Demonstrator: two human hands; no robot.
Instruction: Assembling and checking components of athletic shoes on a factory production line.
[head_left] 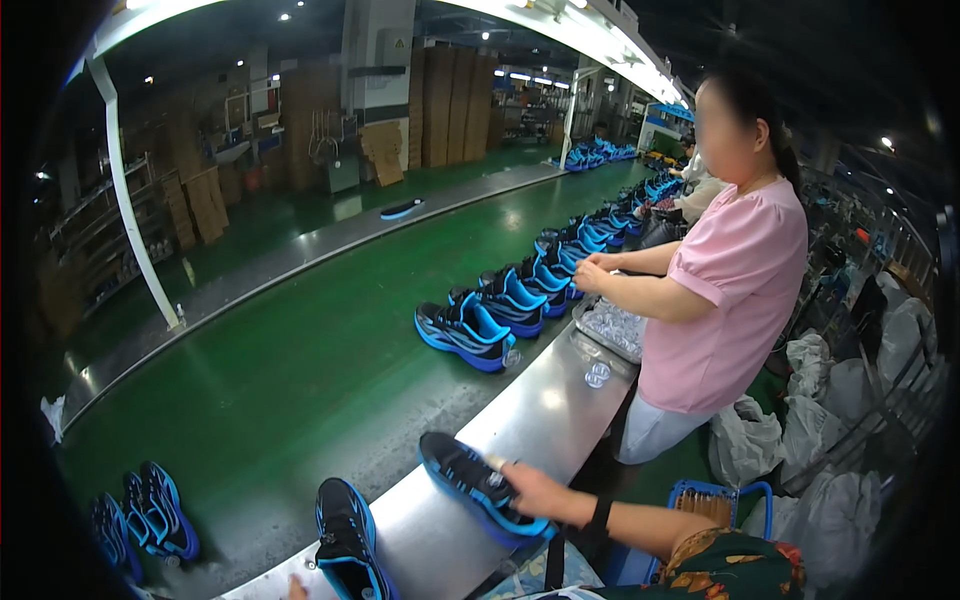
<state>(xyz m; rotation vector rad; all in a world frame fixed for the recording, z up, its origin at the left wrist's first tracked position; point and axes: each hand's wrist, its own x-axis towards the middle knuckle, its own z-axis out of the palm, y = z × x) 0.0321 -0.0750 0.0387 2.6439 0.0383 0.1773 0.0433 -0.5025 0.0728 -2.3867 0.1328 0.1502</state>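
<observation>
A black sneaker with blue lining and a blue-purple sole [468, 484] rests tilted on the metal ledge in front of me. My right hand [540, 494] is closed on its upper around the laces, a pale covering on one fingertip. To the left, a second black-and-blue sneaker [345, 525] stands at the ledge's edge, toe pointing away. Only a fingertip or so of my left hand [297, 588] shows at the lower edge, beside that second sneaker; its other fingers are out of the picture.
A green conveyor belt [300, 370] runs beyond the metal ledge [415, 530], carrying rows of similar sneakers [465, 330]. At right, a person in pink [740, 290] works beside a tray of clear plastic pieces [612, 328]. Several loose clear discs [597, 375] lie on the ledge. A blue basket [705, 505] stands below.
</observation>
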